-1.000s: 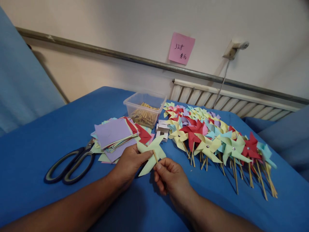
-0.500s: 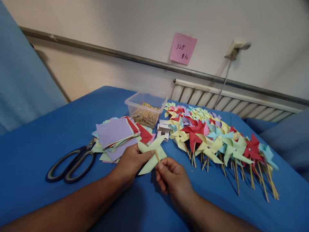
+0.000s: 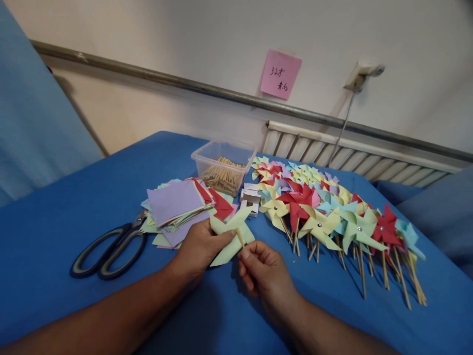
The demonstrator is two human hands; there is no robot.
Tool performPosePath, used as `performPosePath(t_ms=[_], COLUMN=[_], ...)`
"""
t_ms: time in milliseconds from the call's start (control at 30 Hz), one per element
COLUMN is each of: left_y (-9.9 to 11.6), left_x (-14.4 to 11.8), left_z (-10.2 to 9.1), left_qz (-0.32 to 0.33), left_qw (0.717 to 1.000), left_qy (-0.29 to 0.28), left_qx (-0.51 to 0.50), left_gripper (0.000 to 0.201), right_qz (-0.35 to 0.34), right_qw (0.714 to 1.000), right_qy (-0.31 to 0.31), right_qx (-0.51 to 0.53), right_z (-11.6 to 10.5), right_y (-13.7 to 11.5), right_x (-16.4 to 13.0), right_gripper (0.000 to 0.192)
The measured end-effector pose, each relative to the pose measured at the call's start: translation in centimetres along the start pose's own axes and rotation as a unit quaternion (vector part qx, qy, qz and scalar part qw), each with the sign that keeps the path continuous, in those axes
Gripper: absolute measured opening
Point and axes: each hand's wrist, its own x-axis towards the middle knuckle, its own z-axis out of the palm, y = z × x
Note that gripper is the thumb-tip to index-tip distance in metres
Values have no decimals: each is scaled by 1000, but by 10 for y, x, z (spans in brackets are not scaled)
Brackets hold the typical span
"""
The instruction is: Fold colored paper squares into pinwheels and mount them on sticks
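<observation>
My left hand [image 3: 201,246] is closed on a pale green paper pinwheel [image 3: 225,254], its thumb pressing near the centre of the folded blades. A thin wooden stick [image 3: 240,237] lies against the pinwheel's middle, and my right hand [image 3: 264,268] pinches its lower end between thumb and fingers. The left thumb touches the stick's upper end. Just behind the left hand is a stack of coloured paper squares [image 3: 175,202], purple on top. Beyond the pinwheel stands a small open white box [image 3: 250,199]; its contents cannot be made out.
Dark-handled scissors [image 3: 111,251] lie left of the paper. A clear plastic tub [image 3: 210,165] of wooden sticks stands behind. Many finished pinwheels [image 3: 320,225] on sticks cover the right side of the blue-covered table [image 3: 121,172]. A radiator [image 3: 314,147] and a metal rail run along the wall.
Almost nothing differs. Both hands keep their hold on the pinwheel and stick, with at most a very slight shift of the pinwheel.
</observation>
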Motion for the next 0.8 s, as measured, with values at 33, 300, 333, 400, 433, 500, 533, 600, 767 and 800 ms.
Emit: performPosePath(t_ms=[33,300,333,400,433,500,533,600,767,800], left_y=[0,-3,-3,-3,-3,-3,-3,-2,-2,-3], left_x=[0,2,3,3,3,2,2,1,2,2], left_z=[0,-2,-3,-3,-2,-2,-1,-1,-1,-1], left_qz=[0,-13,-13,-12,-11,-11,-11,-12,-16,-16], left_qw=[1000,999,999,999,999,999,999,999,999,999], left_qy=[-1,-37,-38,-34,-31,-26,-26,-25,-21,-22], left_qx=[-2,-36,-37,-36,-35,-36,-38,-41,-39,-38], left_gripper=[24,25,25,26,26,28,29,29,28,27], right_qz=[0,17,18,20,19,15,13,13,4,4], right_qw=[1000,999,999,999,999,1000,1000,1000,1000,1000], right_qy=[-1,-21,-22,-21,-21,-14,-12,-9,-16,-18], right_qx=[4,19,18,18,18,20,21,21,21,19], right_z=[0,-3,-3,-4,-3,-3,-3,-3,-3,-4], right_y=[0,1,2,2,2,2,2,3,4,5], right_x=[0,-2,-1,-1,-1,-1,-1,-1,-2,-2], right_gripper=[46,44,44,43,43,41,41,40,37,37])
